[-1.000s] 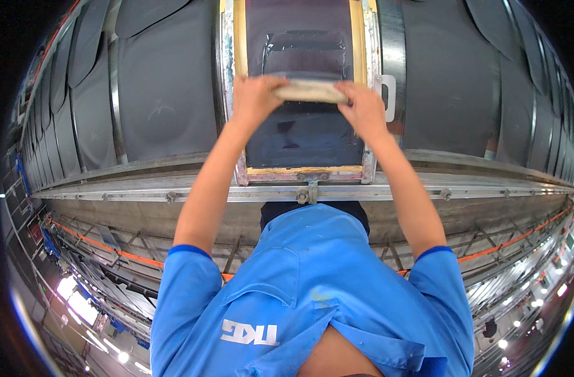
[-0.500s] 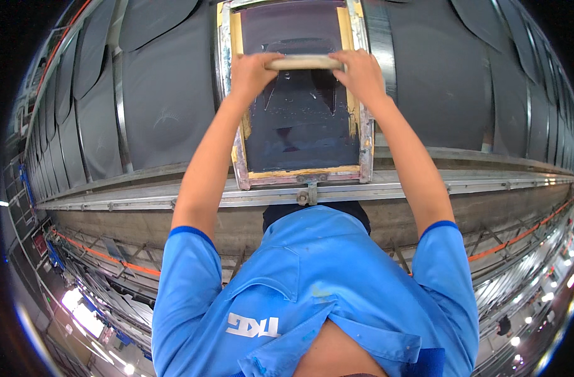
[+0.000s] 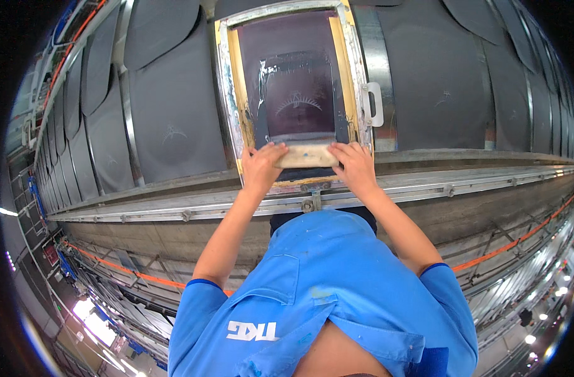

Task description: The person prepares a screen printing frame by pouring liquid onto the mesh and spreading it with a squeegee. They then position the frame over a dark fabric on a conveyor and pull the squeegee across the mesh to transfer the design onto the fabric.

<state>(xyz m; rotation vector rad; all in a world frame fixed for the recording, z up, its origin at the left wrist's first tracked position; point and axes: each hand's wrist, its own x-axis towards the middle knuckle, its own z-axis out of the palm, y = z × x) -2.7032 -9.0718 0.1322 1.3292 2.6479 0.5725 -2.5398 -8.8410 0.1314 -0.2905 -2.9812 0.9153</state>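
A squeegee with a pale wooden handle (image 3: pixel 307 156) lies across the near part of a screen printing frame (image 3: pixel 224 81). My left hand (image 3: pixel 262 164) grips the handle's left end, and my right hand (image 3: pixel 355 162) grips its right end. The blade meets the dark mesh (image 3: pixel 299 81) along the handle's far side. Beyond it, a pale curved motif shows in the mesh, with wet streaks of ink around it. Yellowish tape (image 3: pixel 340 69) runs along the frame's inner edges. A white side handle (image 3: pixel 375 104) sticks out at the frame's right.
Dark grey fabric panels (image 3: pixel 167 119) lie to the left, and more panels (image 3: pixel 435 88) to the right; some bear a faint printed motif. A metal rail (image 3: pixel 237 206) with bolts runs along the near table edge. A bracket (image 3: pixel 311 202) joins the frame to this rail.
Both hands have drawn the squeegee toward me, from the frame's upper middle to its near end. The motif in the mesh and the white side handle are now uncovered.
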